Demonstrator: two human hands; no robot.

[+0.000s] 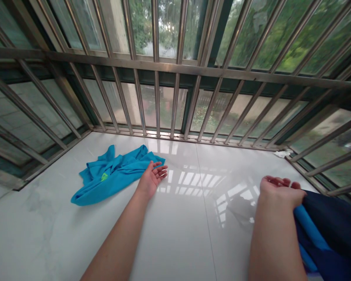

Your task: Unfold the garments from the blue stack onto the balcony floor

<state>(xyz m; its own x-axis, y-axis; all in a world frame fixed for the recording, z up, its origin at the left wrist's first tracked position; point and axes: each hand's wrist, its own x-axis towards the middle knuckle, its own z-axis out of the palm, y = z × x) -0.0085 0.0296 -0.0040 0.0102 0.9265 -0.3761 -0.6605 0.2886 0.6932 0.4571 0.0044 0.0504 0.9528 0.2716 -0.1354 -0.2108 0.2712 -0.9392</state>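
A blue garment (119, 171) is lying crumpled on the white surface (172, 226), with the left hand (152, 178), grip loosely open, at its right end. The right hand (279, 190) is showing bent fingers beside dark clothes (333, 222); whether gripping them, I cannot tell.

no words or nos. legible. only mark: small yellow-green emblem (104, 177), approx. 8 o'clock from view centre, printed or sewn (can't tell which) on crumpled blue cloth (128, 168). sits abt 9 o'clock of cloth's middle, nr a fold. roundish outline, w/ blue showing thru in thin lines. too small + blurred to tell if letters or plain design; brand n/a to read.
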